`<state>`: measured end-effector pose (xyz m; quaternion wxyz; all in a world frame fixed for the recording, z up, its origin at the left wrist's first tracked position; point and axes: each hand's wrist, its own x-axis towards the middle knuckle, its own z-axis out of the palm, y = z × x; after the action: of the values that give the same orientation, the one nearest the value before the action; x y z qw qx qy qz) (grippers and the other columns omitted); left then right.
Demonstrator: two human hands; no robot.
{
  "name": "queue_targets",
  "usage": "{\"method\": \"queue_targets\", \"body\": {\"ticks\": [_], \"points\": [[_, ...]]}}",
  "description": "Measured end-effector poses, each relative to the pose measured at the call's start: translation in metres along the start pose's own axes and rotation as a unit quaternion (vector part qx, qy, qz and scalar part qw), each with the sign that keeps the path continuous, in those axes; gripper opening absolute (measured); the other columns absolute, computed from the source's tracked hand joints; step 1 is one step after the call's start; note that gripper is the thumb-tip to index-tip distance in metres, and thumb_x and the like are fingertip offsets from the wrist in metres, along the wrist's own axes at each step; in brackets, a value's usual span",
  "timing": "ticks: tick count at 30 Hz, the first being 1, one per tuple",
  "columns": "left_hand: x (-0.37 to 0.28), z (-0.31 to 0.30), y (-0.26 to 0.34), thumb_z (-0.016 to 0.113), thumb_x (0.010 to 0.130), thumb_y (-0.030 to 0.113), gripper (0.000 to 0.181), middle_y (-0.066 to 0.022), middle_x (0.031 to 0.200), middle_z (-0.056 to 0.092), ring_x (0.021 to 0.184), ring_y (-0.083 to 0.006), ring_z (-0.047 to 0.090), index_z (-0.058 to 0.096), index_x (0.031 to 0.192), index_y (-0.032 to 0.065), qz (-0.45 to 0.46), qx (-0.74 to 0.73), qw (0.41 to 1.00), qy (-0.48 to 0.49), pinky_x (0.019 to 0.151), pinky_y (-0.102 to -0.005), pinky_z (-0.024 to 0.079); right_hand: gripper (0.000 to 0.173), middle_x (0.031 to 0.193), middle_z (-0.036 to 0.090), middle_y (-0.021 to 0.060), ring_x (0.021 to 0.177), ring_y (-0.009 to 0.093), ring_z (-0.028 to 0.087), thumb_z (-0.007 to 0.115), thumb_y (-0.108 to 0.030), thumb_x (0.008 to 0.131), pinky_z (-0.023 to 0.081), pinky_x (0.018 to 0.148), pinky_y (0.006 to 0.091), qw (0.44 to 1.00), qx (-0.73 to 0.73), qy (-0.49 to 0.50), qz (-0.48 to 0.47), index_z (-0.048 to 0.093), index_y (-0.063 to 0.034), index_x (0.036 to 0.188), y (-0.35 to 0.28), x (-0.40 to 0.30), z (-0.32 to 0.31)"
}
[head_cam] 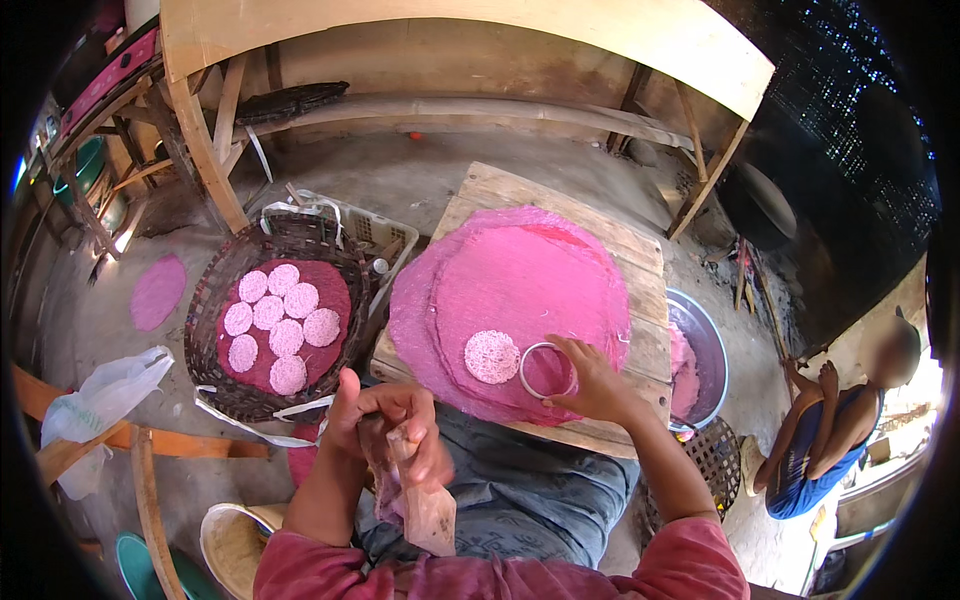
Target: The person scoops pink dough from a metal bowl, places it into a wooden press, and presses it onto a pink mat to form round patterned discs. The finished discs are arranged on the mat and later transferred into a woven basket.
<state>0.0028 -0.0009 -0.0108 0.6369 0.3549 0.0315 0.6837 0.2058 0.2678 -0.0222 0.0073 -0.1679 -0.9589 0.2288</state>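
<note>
My right hand (596,379) grips a thin white ring (527,384), which rests on round pink mesh sheets (517,285). Touching or nearly touching the ring on its left is a flat round cake of pale pink strands (491,357). The stacked sheets cover much of a low plank table (645,281) in front of me. My left hand (420,442) is raised over my lap, its fingers around a wooden tool (431,521) with pinkish residue; the tool's exact kind is unclear.
To the left, a dark woven basket (201,330) holds several pale pink rounds (286,337) on a red sheet. A metal basin (716,337) with pink dough (682,364) stands right of the table, above a woven basket (709,457). A person (832,442) sits at far right.
</note>
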Motion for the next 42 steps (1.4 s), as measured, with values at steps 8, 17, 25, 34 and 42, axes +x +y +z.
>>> {"method": "queue_targets", "body": {"ticks": [8, 17, 25, 34, 42], "points": [[0.088, -0.007, 0.048, 0.029, 0.093, 0.073, 0.073, -0.0156, 0.079, 0.066, 0.074, -0.0342, 0.067, 0.055, 0.106, 0.0061, 0.122, -0.041, 0.981, -0.144, 0.077, -0.0523, 0.052, 0.081, 0.136, 0.049, 0.0222, 0.126, 0.036, 0.050, 0.066, -0.056, 0.085, 0.040, 0.106, 0.0458, 0.986, 0.139, -0.037, -0.079, 0.040, -0.0044, 0.142, -0.017, -0.018, -0.032], [0.199, -0.076, 0.005, 0.046, 0.096, 0.058, 0.045, -0.0004, 0.079, 0.059, 0.075, -0.0180, 0.057, 0.058, 0.089, 0.0150, 0.222, -0.096, 0.965, 0.098, 0.088, -0.0403, 0.047, 0.080, 0.087, 0.066, 0.0158, 0.073, 0.021, 0.066, 0.025, -0.073, 0.094, 0.054, 0.064, 0.0335, 0.811, 0.502, -0.198, 0.224, 0.055, -0.0025, 0.118, -0.021, -0.034, -0.105], [0.186, -0.121, -0.030, 0.047, 0.096, 0.055, 0.042, 0.0023, 0.074, 0.055, 0.072, -0.0159, 0.056, 0.055, 0.085, 0.0160, 0.241, -0.140, 0.942, 0.186, 0.079, -0.0358, 0.047, 0.077, 0.077, 0.062, 0.0085, 0.061, 0.017, 0.060, 0.024, -0.071, 0.095, 0.050, 0.056, 0.0305, 0.847, 0.419, -0.212, 0.248, 0.058, -0.0032, 0.109, -0.014, -0.024, -0.091], [0.209, -0.140, -0.034, 0.045, 0.097, 0.053, 0.042, 0.0039, 0.066, 0.052, 0.065, -0.0152, 0.054, 0.055, 0.079, 0.0169, 0.257, -0.156, 0.940, 0.161, 0.075, -0.0345, 0.046, 0.077, 0.067, 0.060, 0.0068, 0.055, 0.016, 0.059, 0.028, -0.068, 0.096, 0.048, 0.052, 0.0306, 0.897, 0.326, -0.150, 0.258, 0.063, 0.0005, 0.091, -0.004, -0.017, -0.094], [0.209, -0.135, -0.065, 0.041, 0.092, 0.066, 0.055, 0.0007, 0.064, 0.049, 0.061, -0.0169, 0.049, 0.051, 0.075, 0.0152, 0.235, -0.217, 0.918, 0.236, 0.071, -0.0366, 0.045, 0.075, 0.061, 0.058, 0.0067, 0.050, 0.016, 0.058, 0.034, -0.066, 0.096, 0.047, 0.048, 0.0306, 0.894, 0.295, -0.146, 0.304, 0.064, 0.0012, 0.083, -0.008, -0.041, -0.108]]}}
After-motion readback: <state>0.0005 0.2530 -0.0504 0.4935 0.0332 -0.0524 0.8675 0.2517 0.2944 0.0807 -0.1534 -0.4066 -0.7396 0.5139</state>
